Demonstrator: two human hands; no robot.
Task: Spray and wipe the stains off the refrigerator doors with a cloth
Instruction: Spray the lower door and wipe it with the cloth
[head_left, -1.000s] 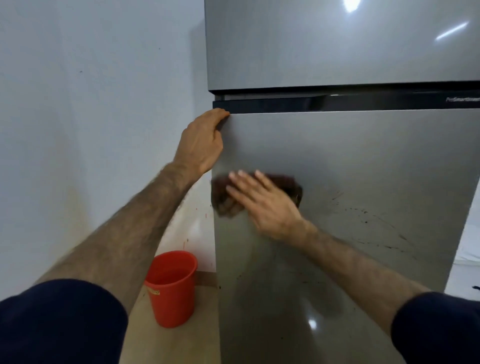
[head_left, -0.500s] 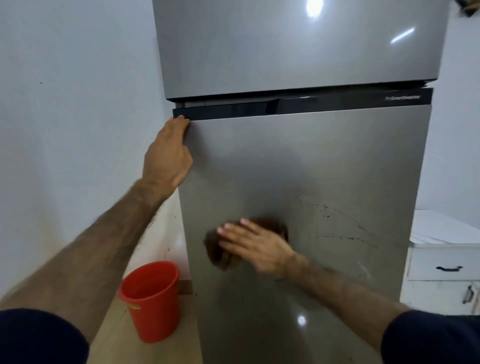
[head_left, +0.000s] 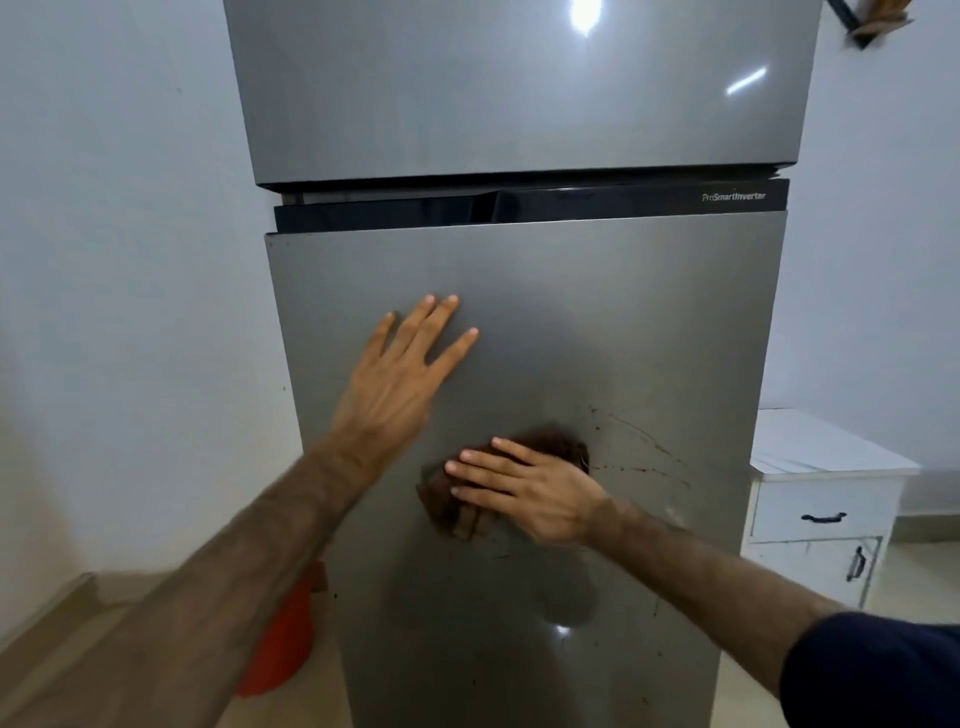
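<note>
A tall silver refrigerator fills the middle of the view, with an upper door (head_left: 519, 88) and a lower door (head_left: 649, 322). My right hand (head_left: 530, 493) lies flat on a brown cloth (head_left: 452, 512) and presses it against the lower door. Thin dark stains (head_left: 639, 441) arc across the door just right of the cloth. My left hand (head_left: 400, 374) rests flat on the lower door above and left of the cloth, fingers spread, holding nothing. No spray bottle is in view.
A red bucket (head_left: 280, 649) stands on the floor left of the refrigerator, partly behind my left forearm. A white cabinet (head_left: 821, 514) with dark handles stands to the right. A pale wall (head_left: 130, 312) runs along the left side.
My left hand has left the door's top left corner and now lies flat on the door face. My right hand has moved the cloth down the door, and the view has turned left.
</note>
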